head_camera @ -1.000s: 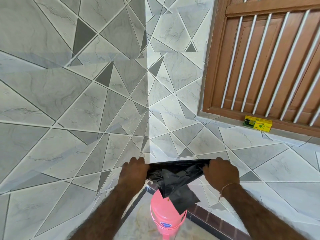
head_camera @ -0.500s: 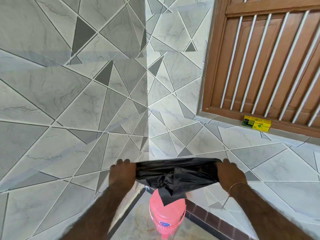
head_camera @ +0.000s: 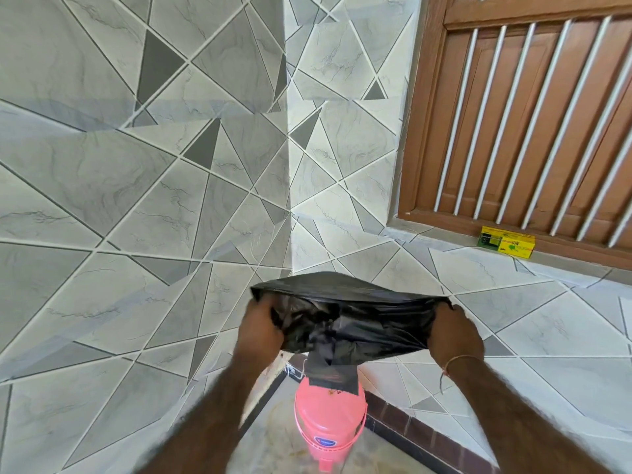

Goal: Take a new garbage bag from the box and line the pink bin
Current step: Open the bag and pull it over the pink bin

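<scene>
Above pink bin, open garbage bag

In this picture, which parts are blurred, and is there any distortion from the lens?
Head view: the left hand and its forearm are motion-blurred; the right hand, black bag and pink bin look sharper; the wide lens bends the tile lines and window bars.

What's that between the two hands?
In the head view, the black garbage bag stretches between the left hand and right hand, its tail hanging toward the pink bin.
</scene>
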The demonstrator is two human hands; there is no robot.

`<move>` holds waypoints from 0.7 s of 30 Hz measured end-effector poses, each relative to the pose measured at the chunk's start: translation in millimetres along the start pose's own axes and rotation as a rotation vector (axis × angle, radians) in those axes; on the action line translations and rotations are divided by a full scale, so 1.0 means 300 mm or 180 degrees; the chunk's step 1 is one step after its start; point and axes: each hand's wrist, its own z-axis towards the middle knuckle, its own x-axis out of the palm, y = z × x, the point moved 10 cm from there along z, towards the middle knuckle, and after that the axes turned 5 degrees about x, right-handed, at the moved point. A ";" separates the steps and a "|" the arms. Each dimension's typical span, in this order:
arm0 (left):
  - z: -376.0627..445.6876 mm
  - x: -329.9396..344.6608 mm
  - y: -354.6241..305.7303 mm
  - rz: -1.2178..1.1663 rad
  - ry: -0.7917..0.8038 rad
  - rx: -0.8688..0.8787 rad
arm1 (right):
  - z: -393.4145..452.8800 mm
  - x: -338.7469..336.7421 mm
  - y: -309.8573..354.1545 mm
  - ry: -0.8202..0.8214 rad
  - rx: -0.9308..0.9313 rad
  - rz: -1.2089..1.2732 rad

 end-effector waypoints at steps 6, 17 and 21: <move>-0.017 0.022 0.107 0.2269 0.1382 0.0422 | 0.038 0.061 -0.090 0.0512 -0.0300 -0.0757; 0.104 -0.110 0.009 0.0221 -0.0071 -0.0486 | 0.114 -0.029 0.050 0.0193 -0.0639 -0.0751; 0.213 -0.211 -0.206 0.1345 0.0140 0.0374 | 0.175 -0.340 0.151 -0.0633 -0.0569 -0.0091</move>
